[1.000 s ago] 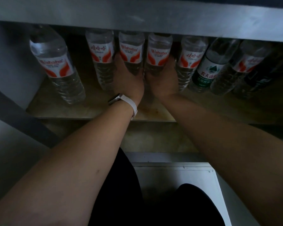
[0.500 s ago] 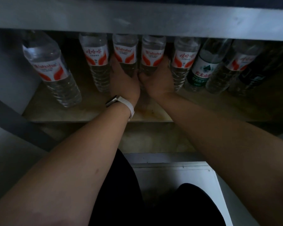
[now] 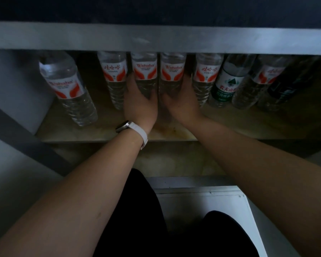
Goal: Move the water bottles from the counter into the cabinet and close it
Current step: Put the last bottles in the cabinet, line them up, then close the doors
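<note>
Inside the open cabinet, several clear water bottles stand in a row on the wooden shelf (image 3: 67,130). My left hand (image 3: 140,104), with a white watch on its wrist, wraps the lower part of a red-labelled bottle (image 3: 144,71). My right hand (image 3: 180,104) grips the red-labelled bottle (image 3: 172,71) right beside it. Both held bottles stand upright, touching each other, in the middle of the row. The bottle tops are hidden behind the counter edge (image 3: 156,37).
A lone red-labelled bottle (image 3: 67,88) stands apart at the left. To the right stand another red-labelled bottle (image 3: 205,76), a green-labelled one (image 3: 227,84) and darker bottles (image 3: 283,86). A grey cabinet wall (image 3: 13,86) bounds the left side. My dark-clothed knees are below.
Both hands have stayed on the two middle bottles, pushed slightly deeper into the shelf. The view has tipped down a little, so the counter edge sits lower in frame.
</note>
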A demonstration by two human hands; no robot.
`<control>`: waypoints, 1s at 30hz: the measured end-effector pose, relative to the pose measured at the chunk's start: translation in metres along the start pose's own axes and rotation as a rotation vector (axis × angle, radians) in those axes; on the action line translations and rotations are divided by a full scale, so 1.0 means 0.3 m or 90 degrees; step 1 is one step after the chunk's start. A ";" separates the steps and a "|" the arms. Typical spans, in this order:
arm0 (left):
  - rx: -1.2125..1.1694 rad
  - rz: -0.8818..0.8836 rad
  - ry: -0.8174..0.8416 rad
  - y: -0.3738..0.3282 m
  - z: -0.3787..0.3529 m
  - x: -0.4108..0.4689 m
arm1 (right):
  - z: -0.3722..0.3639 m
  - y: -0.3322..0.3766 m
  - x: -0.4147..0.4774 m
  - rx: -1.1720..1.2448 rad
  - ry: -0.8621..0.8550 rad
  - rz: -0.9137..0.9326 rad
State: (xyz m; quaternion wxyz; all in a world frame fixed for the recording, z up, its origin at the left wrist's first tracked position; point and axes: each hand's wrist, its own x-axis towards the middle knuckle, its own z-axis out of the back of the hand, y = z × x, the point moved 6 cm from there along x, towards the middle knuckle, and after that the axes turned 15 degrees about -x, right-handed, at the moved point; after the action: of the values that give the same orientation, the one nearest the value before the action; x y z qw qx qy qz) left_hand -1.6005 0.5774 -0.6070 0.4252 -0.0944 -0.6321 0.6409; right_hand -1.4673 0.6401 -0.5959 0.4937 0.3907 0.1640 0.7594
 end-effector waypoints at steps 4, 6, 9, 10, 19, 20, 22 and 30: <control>-0.004 0.017 -0.003 -0.005 -0.019 0.004 | 0.003 -0.001 -0.010 0.001 0.020 -0.002; 0.026 0.022 0.000 -0.008 -0.019 0.004 | -0.001 -0.003 -0.013 0.002 0.036 -0.005; 0.064 0.016 0.033 -0.025 -0.010 -0.010 | 0.001 -0.004 -0.026 0.010 0.055 -0.021; 0.070 0.008 0.047 -0.032 -0.001 -0.018 | 0.004 -0.003 -0.035 0.016 0.058 -0.035; 0.107 0.033 -0.023 -0.036 0.315 -0.156 | -0.008 0.139 -0.125 0.001 0.126 -0.018; 0.120 0.039 -0.039 -0.031 0.358 -0.160 | -0.024 0.170 -0.130 0.000 0.142 -0.005; 0.121 0.061 -0.081 -0.020 0.441 -0.158 | -0.062 0.226 -0.135 -0.001 0.164 0.019; 0.064 0.124 -0.156 0.067 0.585 -0.060 | -0.216 0.337 -0.126 -0.024 0.146 0.020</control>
State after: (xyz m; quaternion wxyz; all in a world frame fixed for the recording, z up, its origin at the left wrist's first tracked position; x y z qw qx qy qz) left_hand -1.7134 0.4407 -0.6004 0.2850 -0.0555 -0.6343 0.7165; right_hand -1.5712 0.5694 -0.5898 0.4671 0.2944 0.1991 0.8096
